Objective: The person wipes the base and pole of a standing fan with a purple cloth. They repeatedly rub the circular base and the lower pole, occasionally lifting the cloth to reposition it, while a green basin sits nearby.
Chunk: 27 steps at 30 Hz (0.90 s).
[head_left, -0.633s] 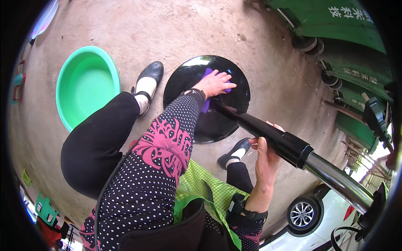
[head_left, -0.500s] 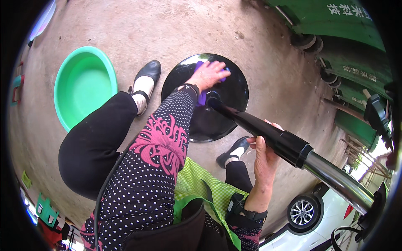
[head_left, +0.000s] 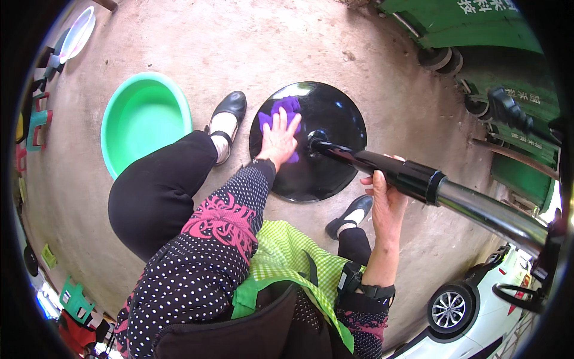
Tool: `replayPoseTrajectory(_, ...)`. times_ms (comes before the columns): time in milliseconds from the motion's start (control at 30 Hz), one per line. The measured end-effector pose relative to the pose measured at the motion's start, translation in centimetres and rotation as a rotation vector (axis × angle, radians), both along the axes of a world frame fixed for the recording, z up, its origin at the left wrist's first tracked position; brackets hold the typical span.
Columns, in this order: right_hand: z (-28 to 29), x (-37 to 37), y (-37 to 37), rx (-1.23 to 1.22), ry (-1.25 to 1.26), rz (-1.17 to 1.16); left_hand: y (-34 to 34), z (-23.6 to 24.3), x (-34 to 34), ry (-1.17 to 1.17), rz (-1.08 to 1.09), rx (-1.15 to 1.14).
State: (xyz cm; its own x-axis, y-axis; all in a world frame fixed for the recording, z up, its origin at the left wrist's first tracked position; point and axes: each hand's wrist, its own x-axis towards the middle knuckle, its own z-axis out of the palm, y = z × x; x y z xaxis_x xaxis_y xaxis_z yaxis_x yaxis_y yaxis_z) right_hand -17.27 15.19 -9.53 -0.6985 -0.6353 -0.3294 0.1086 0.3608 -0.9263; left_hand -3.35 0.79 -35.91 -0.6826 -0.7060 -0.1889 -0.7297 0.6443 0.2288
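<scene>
A glossy black round base (head_left: 305, 185) rests on the floor between my feet. Flat on its left part, a purple cloth (head_left: 288, 105) lies crumpled under my left hand (head_left: 280, 136), whose fingers are spread and press down on it. From the middle of the base a pole (head_left: 478, 206), black at its lower part and shiny metal higher up, slants toward the right. My right hand (head_left: 390, 200) is wrapped round the black part of this pole from below, thumb on the near side; some of its fingers are hidden behind it.
A green plastic basin (head_left: 146, 125) stands left of my left shoe (head_left: 230, 110). Green wheeled bins (head_left: 466, 27) line the upper right. A white car (head_left: 472, 311) is at the lower right. Small plastic stools (head_left: 76, 299) stand along the left side.
My left hand has moved with the cloth from the far middle of the base to its left part, fingers now more spread. My right hand still holds the pole. The whole view has shifted slightly.
</scene>
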Motion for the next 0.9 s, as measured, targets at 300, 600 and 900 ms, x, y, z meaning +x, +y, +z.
replayPoseTrajectory(300,-0.7,-0.2,0.2,-0.024,0.094,0.028,6.5,1.6,3.4,-0.003,-0.117,0.191)
replayPoseTrajectory(600,-1.5,-0.2,0.7,-0.067,0.133,0.052,-3.8,-1.8,-5.2,0.439,0.396,0.125)
replayPoseTrajectory(900,-0.8,0.2,0.1,-0.052,0.094,0.034,-4.2,-0.7,-18.2,-0.029,-0.502,0.372)
